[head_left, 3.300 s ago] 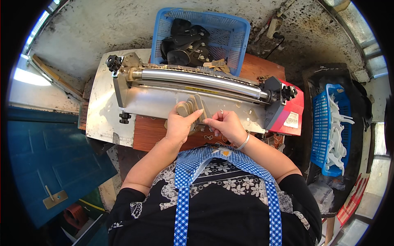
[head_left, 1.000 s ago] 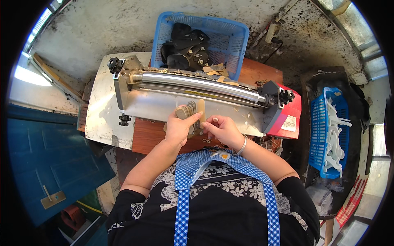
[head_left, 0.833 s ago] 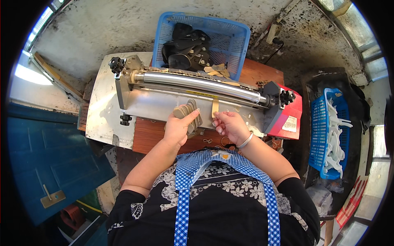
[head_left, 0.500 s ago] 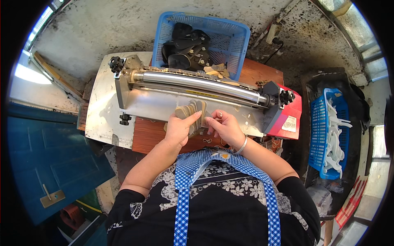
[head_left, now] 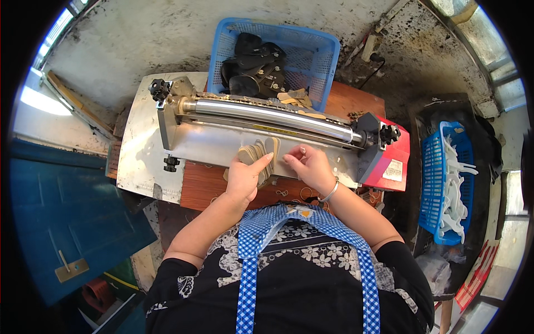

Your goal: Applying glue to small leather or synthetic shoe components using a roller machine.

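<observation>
My left hand [head_left: 245, 177] is closed round a fanned stack of thin, rounded tan-and-grey pieces [head_left: 257, 157], which look like insole pieces. Its thumb lies across the stack, and one piece [head_left: 272, 147] stands apart at the right side of the fan. Just right of that piece is my right hand [head_left: 315, 168], its thumb and bent fingers apart with nothing visible between them. Both hands are over the front edge of a roller machine [head_left: 267, 114], whose long metal roller runs beyond them between two end brackets.
Behind the roller, a blue basket [head_left: 329, 61] holds black pieces [head_left: 256, 64] and a few tan ones [head_left: 295, 98]. Black knobs [head_left: 160, 89] top the machine's ends. At right, another blue basket [head_left: 431, 183] holds white plastic pieces [head_left: 455, 195]. A blue door [head_left: 67, 217] is at left.
My right hand has drawn away to the right from the stack, and its thumb no longer touches the pieces. My left hand still grips the stack, nearly in the same place.
</observation>
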{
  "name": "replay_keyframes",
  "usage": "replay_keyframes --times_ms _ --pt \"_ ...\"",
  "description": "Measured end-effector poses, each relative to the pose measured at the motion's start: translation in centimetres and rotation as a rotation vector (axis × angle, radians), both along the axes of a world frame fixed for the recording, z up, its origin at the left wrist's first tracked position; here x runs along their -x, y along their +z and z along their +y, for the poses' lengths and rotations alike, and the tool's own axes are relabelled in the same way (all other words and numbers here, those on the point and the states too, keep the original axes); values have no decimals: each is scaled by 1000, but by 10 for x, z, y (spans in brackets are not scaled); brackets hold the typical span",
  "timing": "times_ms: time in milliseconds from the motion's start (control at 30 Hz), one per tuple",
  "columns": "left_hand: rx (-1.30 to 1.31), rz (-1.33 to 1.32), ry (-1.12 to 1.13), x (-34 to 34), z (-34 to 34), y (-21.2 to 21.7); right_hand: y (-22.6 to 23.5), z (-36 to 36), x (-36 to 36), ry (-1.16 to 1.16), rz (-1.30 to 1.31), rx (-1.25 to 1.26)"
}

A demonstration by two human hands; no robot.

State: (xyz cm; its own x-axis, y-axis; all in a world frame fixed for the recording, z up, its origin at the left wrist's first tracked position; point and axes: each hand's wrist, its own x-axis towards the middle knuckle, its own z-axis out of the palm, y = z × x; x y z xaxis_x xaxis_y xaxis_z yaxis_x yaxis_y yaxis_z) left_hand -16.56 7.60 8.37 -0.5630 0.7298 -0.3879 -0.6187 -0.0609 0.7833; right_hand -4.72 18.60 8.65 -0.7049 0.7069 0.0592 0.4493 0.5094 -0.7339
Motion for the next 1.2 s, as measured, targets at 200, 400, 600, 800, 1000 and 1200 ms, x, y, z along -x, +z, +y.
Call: replay_keyframes --times_ms 200,400,600,800,1000,1200 --pt "46 34 -20 -9 1 6 5 -20 -2 -32 178 821" --pt "5 211 -70 -8 1 -1 -10 -19 -4 -54 344 641" --pt "-15 116 -23 1 -3 -1 18 -17 -3 -175 237 1174" --pt "8 97 -78 6 -7 4 -6 18 2 -385 311 1182" --pt "-11 -11 -100 3 -8 0 8 -13 2 -130 282 1191" --pt "-18 -48 -88 -3 -5 2 6 -20 -1 -73 179 825"
